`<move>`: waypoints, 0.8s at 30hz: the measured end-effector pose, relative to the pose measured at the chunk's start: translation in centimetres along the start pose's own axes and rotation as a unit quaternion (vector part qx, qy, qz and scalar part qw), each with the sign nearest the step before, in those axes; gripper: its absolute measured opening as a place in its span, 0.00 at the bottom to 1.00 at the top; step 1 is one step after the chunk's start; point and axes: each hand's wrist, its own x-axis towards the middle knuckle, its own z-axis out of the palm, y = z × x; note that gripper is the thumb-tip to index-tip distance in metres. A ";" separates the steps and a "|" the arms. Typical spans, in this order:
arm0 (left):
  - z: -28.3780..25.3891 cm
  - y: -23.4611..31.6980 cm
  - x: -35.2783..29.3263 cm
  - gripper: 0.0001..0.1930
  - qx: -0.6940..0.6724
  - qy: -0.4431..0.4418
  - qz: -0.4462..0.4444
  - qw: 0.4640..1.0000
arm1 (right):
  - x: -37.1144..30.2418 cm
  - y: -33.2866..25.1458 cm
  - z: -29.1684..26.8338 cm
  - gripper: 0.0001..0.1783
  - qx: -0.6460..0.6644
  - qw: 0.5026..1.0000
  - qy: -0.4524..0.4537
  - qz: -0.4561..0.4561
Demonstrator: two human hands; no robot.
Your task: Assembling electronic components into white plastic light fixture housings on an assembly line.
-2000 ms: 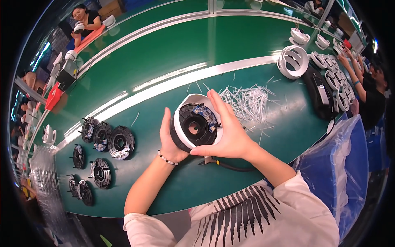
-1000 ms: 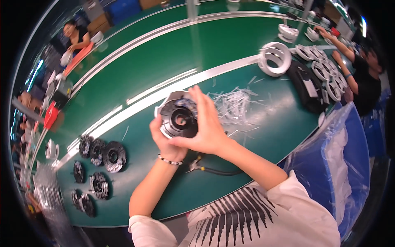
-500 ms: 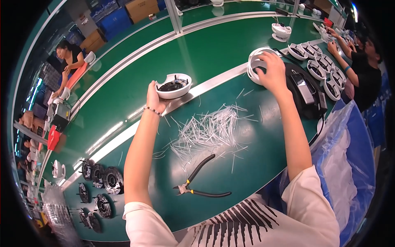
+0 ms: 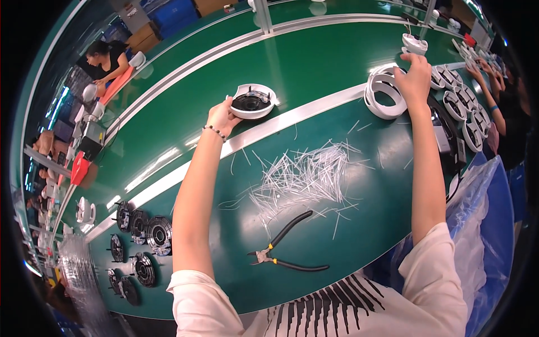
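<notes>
My left hand (image 4: 222,116) grips the left edge of a white bowl-shaped housing (image 4: 264,112), holding it tilted over the metal rail. A black round part (image 4: 250,101) with short posts sits inside the housing. My right hand (image 4: 416,81) is at the upper right edge of a group of white rings (image 4: 377,106), thumb and forefinger apart. Its other fingers are partly hidden. The rings overlap beside the rail. Between my forearms lies a heap of thin white strips (image 4: 309,174). Nearer to me rest cutting pliers (image 4: 281,250) with black handles, jaws apart.
Several black round parts (image 4: 159,235) lie at the left. White housings with black insides (image 4: 455,105) stand in rows at the right, near a dark device (image 4: 443,135). A plastic-lined blue bin (image 4: 488,224) is beside my right arm. Co-workers (image 4: 508,106) sit beyond.
My view has shifted, moving the scene rightward in the picture. My right hand has drawn back from inside the ring to its upper right edge. My left hand still holds the housing.
</notes>
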 end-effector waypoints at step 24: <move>4.0 2.4 -17.3 0.16 -0.010 -0.142 0.012 0.990 | -7.4 -18.6 -8.7 0.20 0.497 0.801 -0.054 -0.329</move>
